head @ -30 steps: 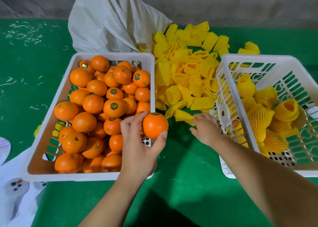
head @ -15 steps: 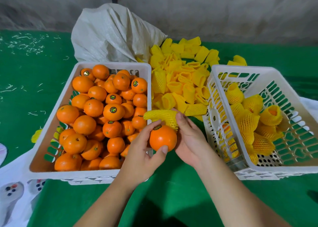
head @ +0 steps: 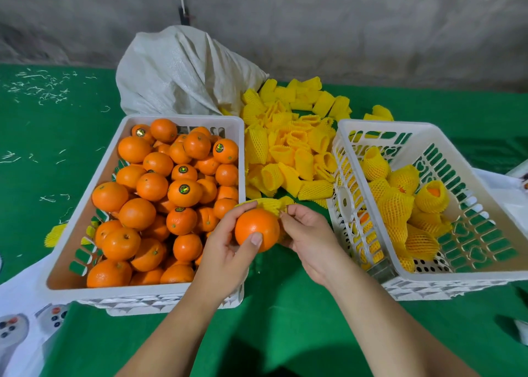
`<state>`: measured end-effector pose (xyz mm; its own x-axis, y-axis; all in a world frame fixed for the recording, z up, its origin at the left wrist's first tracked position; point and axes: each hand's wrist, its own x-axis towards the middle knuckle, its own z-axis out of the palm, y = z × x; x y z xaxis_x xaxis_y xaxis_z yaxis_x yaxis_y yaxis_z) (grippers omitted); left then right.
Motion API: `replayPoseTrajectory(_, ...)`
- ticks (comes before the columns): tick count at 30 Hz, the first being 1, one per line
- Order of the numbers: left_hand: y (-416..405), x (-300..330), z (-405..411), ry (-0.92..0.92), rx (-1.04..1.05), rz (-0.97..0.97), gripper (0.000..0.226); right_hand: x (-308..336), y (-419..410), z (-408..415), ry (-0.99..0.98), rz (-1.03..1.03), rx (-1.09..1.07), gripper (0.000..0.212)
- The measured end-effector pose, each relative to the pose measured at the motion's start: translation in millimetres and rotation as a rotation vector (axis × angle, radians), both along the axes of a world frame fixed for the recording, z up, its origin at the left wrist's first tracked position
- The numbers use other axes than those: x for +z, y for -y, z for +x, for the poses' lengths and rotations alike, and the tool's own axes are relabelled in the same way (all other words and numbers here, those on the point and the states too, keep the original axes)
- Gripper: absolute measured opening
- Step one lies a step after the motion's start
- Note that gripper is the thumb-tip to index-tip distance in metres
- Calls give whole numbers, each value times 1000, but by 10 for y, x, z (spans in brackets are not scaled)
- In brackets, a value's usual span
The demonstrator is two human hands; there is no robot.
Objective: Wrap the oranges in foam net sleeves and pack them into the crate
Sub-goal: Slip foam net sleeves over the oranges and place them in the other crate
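My left hand [head: 228, 251]: I hold one orange [head: 256, 229] in it. My thumb is on the front and my fingers curl round the back.
My right hand [head: 307, 234]: my fingers pinch a yellow foam net sleeve [head: 270, 204]. The sleeve sits on the top and far side of the orange and touches it.
Where the orange is: up in the air over the green tabletop [head: 285, 305], between the two crates, close to the near edge.
Left crate [head: 183, 118]: white, toward the left side of the tabletop, and full of bare oranges [head: 160, 196]. Some have a small round sticker on top.
Right crate [head: 463, 276]: white with holes in its walls, toward the right side. It holds wrapped oranges [head: 395, 205] in yellow nets, all piled in its left part.
Pile of sleeves [head: 291, 145]: lots of yellow foam nets lie on the tabletop between the crates, toward the far edge.
Sack [head: 177, 71]: a big white bag lies behind the left crate at the far edge.
White bits [head: 37, 85]: small scraps lie near the far left corner.
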<state>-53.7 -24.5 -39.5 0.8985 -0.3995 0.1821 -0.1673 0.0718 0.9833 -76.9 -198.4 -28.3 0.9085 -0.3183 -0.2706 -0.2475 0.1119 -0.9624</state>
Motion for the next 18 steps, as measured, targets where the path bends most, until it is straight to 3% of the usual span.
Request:
replayPoseTrajectory(2,-21,19,14,8,-15,-16,62,-39,-10,35,20,-363,-136,23)
replayPoseTrajectory(4,-41,5,38,57,-72,1,62,-64,-49,70,99,-531,-206,34)
replayPoseTrajectory(7,-57,-43,67,68,-193,13,60,-24,-87,118,171,-552,-131,36)
replayPoseTrajectory(11,-28,-110,84,20,-220,28,61,21,-3,134,160,-492,-4,21)
replayPoseTrajectory(14,-16,-131,78,47,-239,67,56,-9,54,113,145,-499,-47,6)
replayPoseTrajectory(18,-56,-116,63,101,-303,121,58,-43,27,107,136,-634,-258,19)
